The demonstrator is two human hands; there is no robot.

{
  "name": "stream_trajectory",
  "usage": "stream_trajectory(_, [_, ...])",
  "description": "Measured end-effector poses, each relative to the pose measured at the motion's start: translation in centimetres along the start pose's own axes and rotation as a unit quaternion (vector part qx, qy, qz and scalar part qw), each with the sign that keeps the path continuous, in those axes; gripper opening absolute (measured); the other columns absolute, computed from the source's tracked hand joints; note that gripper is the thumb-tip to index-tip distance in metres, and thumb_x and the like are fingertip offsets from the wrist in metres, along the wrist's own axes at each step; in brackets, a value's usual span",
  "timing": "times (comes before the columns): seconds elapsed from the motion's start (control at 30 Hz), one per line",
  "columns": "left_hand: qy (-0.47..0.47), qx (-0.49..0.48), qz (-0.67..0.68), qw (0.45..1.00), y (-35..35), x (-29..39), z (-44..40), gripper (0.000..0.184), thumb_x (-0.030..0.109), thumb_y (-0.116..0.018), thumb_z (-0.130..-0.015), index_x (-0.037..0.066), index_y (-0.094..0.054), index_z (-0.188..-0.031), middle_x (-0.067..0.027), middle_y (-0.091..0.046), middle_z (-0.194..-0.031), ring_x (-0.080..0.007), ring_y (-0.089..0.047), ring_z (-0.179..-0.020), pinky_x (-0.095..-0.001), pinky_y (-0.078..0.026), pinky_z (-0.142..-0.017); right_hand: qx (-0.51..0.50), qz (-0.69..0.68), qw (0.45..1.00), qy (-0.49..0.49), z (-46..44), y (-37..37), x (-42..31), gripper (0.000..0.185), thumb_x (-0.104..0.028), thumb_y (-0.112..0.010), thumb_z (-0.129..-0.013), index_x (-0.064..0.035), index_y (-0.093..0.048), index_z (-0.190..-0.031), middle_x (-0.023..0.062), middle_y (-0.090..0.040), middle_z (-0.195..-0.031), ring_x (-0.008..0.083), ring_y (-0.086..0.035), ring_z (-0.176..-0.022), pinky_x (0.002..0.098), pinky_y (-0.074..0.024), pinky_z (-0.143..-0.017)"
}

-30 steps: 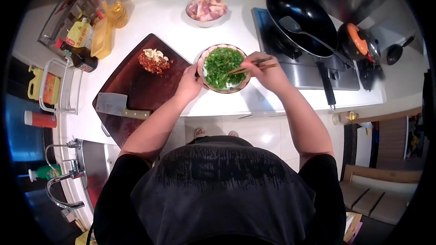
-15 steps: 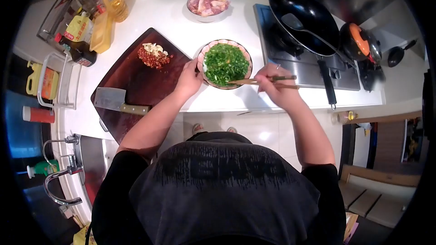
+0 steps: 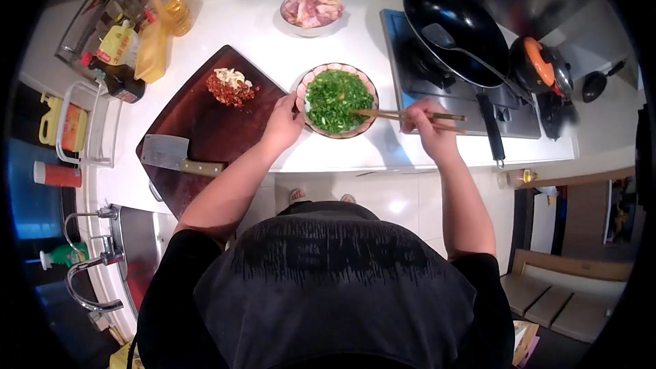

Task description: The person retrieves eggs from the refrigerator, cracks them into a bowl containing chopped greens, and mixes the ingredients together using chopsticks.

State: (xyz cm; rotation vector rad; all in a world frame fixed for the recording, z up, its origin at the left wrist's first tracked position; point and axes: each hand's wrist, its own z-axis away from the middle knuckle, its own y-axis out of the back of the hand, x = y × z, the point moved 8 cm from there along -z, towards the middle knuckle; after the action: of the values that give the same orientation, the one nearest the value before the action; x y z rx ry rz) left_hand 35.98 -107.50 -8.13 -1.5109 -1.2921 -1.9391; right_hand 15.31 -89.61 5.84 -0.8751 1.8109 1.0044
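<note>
A bowl with a pinkish patterned rim stands on the counter, filled with chopped green herbs that look like scallions. My left hand holds the bowl's left edge, thumb and fingers against its side. In my right hand is a pair of wooden chopsticks, with their tips at the right side of the greens. Left of the bowl lies a dark cutting board. It bears chopped red chili, pale chopped garlic and a cleaver.
Behind the bowl stands a bowl of raw meat pieces. To the right, a wok with a spatula sits on the gas stove. Bottles line the left side, above a sink tap.
My right hand has moved right, drawing the chopstick tips from the front of the greens to the bowl's right side. My left hand stays on the bowl.
</note>
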Motion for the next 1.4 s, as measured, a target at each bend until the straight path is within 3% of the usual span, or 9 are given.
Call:
stream_trajectory(0.17, [-0.011, 0.010, 0.008, 1.000, -0.6, -1.2, -0.4, 0.050, 0.005, -0.052, -0.077, -0.008, -0.037, -0.123, -0.0235, -0.041, -0.121, -0.0315, -0.052, -0.102, -0.0318, -0.046, -0.082, 0.076, 0.092, 0.992, -0.052, -2.4, 0.5, 0.5, 0.019, -0.017, -0.054, -0.087, 0.0009, -0.054, -0.079, 0.0067, -0.054, -0.060, 0.0113, -0.056, -0.048, 0.0228, -0.0443, -0.044])
stream_trajectory(0.3, [-0.020, 0.010, 0.004, 1.000, -0.6, -0.7, -0.1, 0.049, 0.005, -0.052, -0.077, -0.008, -0.037, -0.123, -0.0231, -0.041, -0.121, -0.0320, -0.050, -0.105, -0.0321, -0.045, -0.083, 0.175, -0.118, 0.964, -0.162, -1.9, -0.6, 6.8, 0.024, -0.021, -0.049, -0.090, 0.0006, -0.051, -0.079, 0.0066, -0.053, -0.058, 0.0131, -0.054, -0.045, 0.0238, -0.0433, -0.041])
stream_trajectory(0.4, [-0.023, 0.014, -0.008, 1.000, -0.4, -0.8, -0.2, 0.049, 0.005, -0.051, -0.077, -0.008, -0.037, -0.122, -0.0229, -0.041, -0.121, -0.0320, -0.049, -0.106, -0.0323, -0.045, -0.083, 0.202, -0.173, 0.947, -0.178, -2.0, -1.1, 6.6, 0.024, -0.022, -0.048, -0.090, -0.0005, -0.050, -0.080, 0.0066, -0.053, -0.059, 0.0133, -0.053, -0.045, 0.0236, -0.0430, -0.040])
stream_trajectory(0.67, [0.003, 0.000, 0.016, 1.000, -0.3, -0.1, 0.2, 0.051, 0.004, -0.051, -0.077, -0.008, -0.036, -0.124, -0.0221, -0.040, -0.123, -0.0320, -0.051, -0.103, -0.0321, -0.045, -0.082, 0.082, -0.138, 0.981, -0.110, -3.6, -5.2, 3.1, 0.023, -0.021, -0.048, -0.090, 0.0000, -0.050, -0.083, 0.0080, -0.054, -0.064, 0.0125, -0.054, -0.047, 0.0231, -0.0437, -0.042])
stream_trajectory(0.8, [-0.005, 0.006, 0.009, 1.000, -0.4, -0.4, 0.1, 0.051, 0.005, -0.051, -0.077, -0.008, -0.036, -0.124, -0.0223, -0.040, -0.123, -0.0326, -0.051, -0.102, -0.0319, -0.045, -0.083, 0.022, -0.086, 0.986, -0.139, -3.0, -7.5, 4.6, 0.021, -0.021, -0.050, -0.089, -0.0001, -0.052, -0.085, 0.0075, -0.055, -0.064, 0.0111, -0.054, -0.047, 0.0216, -0.0434, -0.042])
stream_trajectory(0.93, [-0.009, 0.011, -0.023, 1.000, -0.3, 0.1, 0.3, 0.051, 0.006, -0.051, -0.077, -0.008, -0.037, -0.123, -0.0239, -0.041, -0.122, -0.0344, -0.049, -0.105, -0.0329, -0.043, -0.086, 0.027, 0.043, 0.996, -0.070, -5.4, -5.1, 1.5, 0.023, -0.019, -0.055, -0.087, -0.0001, -0.054, -0.074, 0.0030, -0.051, -0.053, 0.0093, -0.052, -0.044, 0.0215, -0.0400, -0.039])
stream_trajectory(1.07, [-0.041, 0.018, -0.040, 0.998, -0.3, 0.1, 0.1, 0.051, 0.006, -0.052, -0.076, -0.009, -0.037, -0.123, -0.0254, -0.041, -0.121, -0.0357, -0.045, -0.110, -0.0340, -0.040, -0.090, 0.033, -0.006, 0.999, -0.021, -9.0, -1.7, -0.5, 0.023, -0.020, -0.057, -0.084, -0.0009, -0.056, -0.072, 0.0017, -0.052, -0.054, 0.0087, -0.048, -0.044, 0.0220, -0.0383, -0.041])
stream_trajectory(1.17, [-0.025, 0.008, -0.047, 0.999, -0.2, 0.9, 0.2, 0.051, 0.006, -0.052, -0.076, -0.008, -0.037, -0.123, -0.0251, -0.042, -0.121, -0.0360, -0.043, -0.112, -0.0347, -0.038, -0.092, 0.039, 0.055, 0.996, -0.055, -11.5, -2.4, 2.0, 0.022, -0.021, -0.058, -0.084, -0.0005, -0.057, -0.075, 0.0011, -0.053, -0.055, 0.0082, -0.049, -0.047, 0.0219, -0.0392, -0.044])
stream_trajectory(1.4, [-0.037, 0.006, -0.028, 0.999, -0.1, 0.6, 0.0, 0.050, 0.005, -0.051, -0.076, -0.006, -0.038, -0.123, -0.0247, -0.043, -0.119, -0.0363, -0.042, -0.112, -0.0353, -0.037, -0.093, -0.077, -0.045, 0.983, -0.158, -12.2, -5.0, 5.8, 0.025, -0.023, -0.055, -0.086, -0.0001, -0.055, -0.077, 0.0057, -0.054, -0.062, 0.0106, -0.050, -0.048, 0.0223, -0.0419, -0.044])
